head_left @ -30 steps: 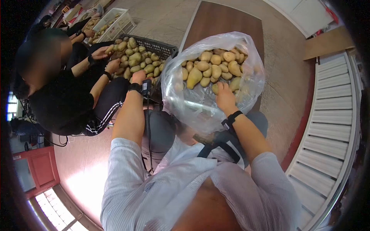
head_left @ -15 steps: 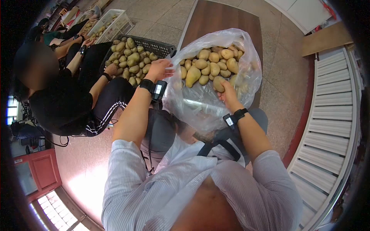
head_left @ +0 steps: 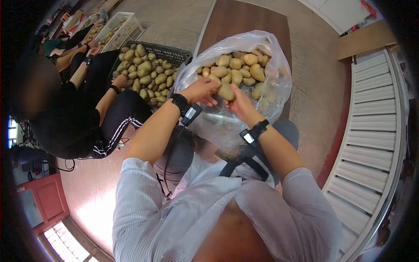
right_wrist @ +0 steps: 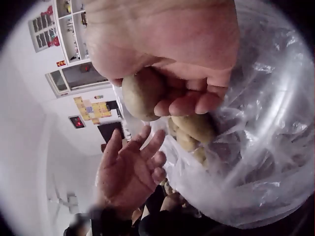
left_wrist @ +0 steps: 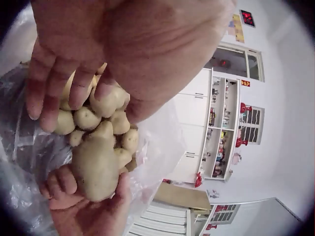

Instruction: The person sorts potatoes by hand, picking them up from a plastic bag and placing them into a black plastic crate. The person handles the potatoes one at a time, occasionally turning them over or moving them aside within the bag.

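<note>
My right hand (head_left: 241, 105) grips a potato (head_left: 226, 92) above the near part of a clear plastic bag (head_left: 279, 78) of potatoes. In the right wrist view, that potato (right_wrist: 142, 93) lies between the thumb side and the curled fingers of the right hand (right_wrist: 172, 44). Beside it, my left hand (head_left: 201, 91) is empty, its fingers spread and slightly bent. The left wrist view shows the left hand (left_wrist: 118, 49) over the bag's potatoes, with the gripped potato (left_wrist: 96, 167) just beyond its fingertips.
Left of the bag stands a black crate (head_left: 174, 54) full of potatoes, with a seated person (head_left: 65, 113) beside it. Farther back is a white crate (head_left: 126, 37). A brown board (head_left: 244, 19) extends behind the bag. A slatted white panel (head_left: 371, 122) stands at the right.
My left hand has moved from the black crate, past the bag's left edge, toward my right hand. My right hand has lifted a potato and brought it left, toward the left hand.
</note>
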`<state>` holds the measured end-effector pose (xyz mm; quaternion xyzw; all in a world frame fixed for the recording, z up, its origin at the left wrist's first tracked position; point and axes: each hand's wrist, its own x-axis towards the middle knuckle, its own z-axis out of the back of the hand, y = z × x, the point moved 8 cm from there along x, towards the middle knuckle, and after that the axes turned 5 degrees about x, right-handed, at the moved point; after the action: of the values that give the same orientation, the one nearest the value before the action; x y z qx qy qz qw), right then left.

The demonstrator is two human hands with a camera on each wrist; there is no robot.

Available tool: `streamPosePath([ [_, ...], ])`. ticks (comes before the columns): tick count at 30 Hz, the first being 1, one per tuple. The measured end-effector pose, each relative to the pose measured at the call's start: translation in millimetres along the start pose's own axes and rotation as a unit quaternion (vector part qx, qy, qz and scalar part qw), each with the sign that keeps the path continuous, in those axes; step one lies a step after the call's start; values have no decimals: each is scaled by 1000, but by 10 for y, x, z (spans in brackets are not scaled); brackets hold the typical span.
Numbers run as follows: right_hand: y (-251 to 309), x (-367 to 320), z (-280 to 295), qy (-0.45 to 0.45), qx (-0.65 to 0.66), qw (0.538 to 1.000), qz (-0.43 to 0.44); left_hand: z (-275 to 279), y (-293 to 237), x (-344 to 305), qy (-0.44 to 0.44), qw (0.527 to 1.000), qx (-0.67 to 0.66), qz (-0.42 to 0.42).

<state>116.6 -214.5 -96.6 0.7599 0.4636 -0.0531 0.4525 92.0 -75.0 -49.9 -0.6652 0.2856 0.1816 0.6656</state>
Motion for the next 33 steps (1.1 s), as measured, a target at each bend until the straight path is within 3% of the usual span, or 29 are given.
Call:
streamPosePath([
  [4,99,-34,-195,-49,-125,990,52,-168,1,37,47,996,-68,12],
  [6,247,-59,-227,-63,-233,960,143,-112,43,94,54,997,-56,-6],
  [7,229,-4,-155,-64,-234,960,143,-77,52,121,57,997,-44,-24],
  [9,265,93,19,-99,-347,911,198,-30,59,108,43,998,-26,-26],
  [13,445,-34,220,-186,-364,868,281,134,4,86,-7,999,-17,-41],
  [15,647,-167,339,-285,-470,760,346,209,-46,37,-10,996,-67,-61],
  [16,672,-180,407,-285,-471,760,346,253,-79,8,-14,990,-116,-81],
  [18,819,-326,441,-343,-546,672,365,375,-68,-3,-36,988,-126,-85],
  [22,862,-334,715,-337,-519,698,360,619,-40,-28,-88,979,-160,-86],
  [24,912,-420,801,-390,-573,640,332,764,10,4,-91,976,-174,-89],
  [25,934,-441,835,-390,-572,641,332,838,43,14,-94,973,-189,-93],
  [27,946,-494,1006,-443,-558,662,233,954,70,-21,-106,968,-202,-107],
  [31,959,-577,1052,-449,-564,642,261,1244,138,-18,-153,952,-247,-98],
  [33,980,-634,868,-424,-599,593,331,1388,199,-47,-167,942,-271,-106],
])
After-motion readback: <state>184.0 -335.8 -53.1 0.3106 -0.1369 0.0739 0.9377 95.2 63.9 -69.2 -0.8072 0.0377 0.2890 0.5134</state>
